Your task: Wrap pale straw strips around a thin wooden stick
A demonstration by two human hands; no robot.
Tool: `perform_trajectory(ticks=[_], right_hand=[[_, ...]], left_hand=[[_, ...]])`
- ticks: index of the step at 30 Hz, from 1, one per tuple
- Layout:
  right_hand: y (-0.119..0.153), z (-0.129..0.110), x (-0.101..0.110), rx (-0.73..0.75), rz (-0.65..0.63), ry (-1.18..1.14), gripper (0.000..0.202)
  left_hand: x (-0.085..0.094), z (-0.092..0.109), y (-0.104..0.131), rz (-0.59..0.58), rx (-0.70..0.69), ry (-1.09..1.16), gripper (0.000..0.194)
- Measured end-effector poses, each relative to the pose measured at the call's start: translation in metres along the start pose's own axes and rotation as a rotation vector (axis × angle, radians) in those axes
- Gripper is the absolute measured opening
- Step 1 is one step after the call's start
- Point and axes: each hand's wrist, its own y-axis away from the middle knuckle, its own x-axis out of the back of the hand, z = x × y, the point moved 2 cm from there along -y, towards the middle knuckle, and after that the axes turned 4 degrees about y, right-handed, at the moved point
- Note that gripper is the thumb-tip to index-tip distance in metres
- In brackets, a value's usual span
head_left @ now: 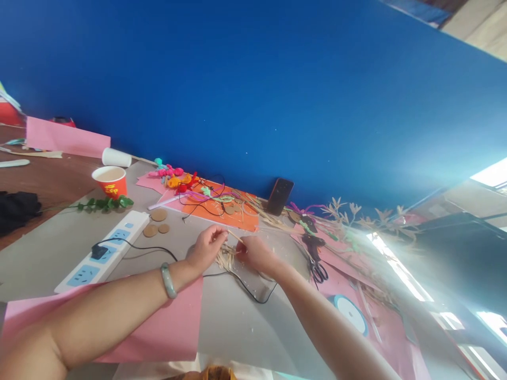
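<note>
A thin tan strip (235,236) spans the gap between my two hands above the grey table. My left hand (209,245), a bangle on its wrist, pinches the strip's left end between closed fingers. The right end lies in the closed fingers of my right hand (253,252). Right below them sits a small bundle of pale straw-like strips (225,257), partly hidden by my hands. A black cord (247,289) runs on the table just under the bundle.
A white power strip (103,253), a red paper cup (111,182) and round wooden discs (158,215) lie left. A phone (280,196) leans on the blue wall. Scissors (318,270), a glue gun (312,244) and a ribbon roll (349,314) are right. Pink paper (170,327) lies near the front.
</note>
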Motion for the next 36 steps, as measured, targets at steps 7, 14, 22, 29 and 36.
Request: perform_trajectory(ticks=[7, 14, 22, 29, 36], right_hand=[[0.008, 0.004, 0.006, 0.026, -0.027, -0.033, 0.010], [0.018, 0.004, 0.017, 0.090, -0.032, -0.121, 0.011], [0.021, 0.002, 0.013, 0.097, 0.018, -0.210, 0.013], [0.027, -0.001, 0.023, 0.069, 0.048, -0.194, 0.013], [0.040, 0.014, 0.013, -0.042, 0.077, 0.092, 0.007]], left_hand=[[0.000, -0.001, 0.001, -0.010, 0.004, -0.046, 0.021], [-0.001, 0.003, 0.004, -0.012, 0.034, -0.050, 0.022], [-0.003, 0.007, 0.007, -0.039, 0.083, -0.015, 0.024], [-0.001, 0.005, 0.007, -0.012, 0.097, -0.119, 0.021], [0.002, 0.007, 0.005, -0.017, 0.008, -0.214, 0.020]])
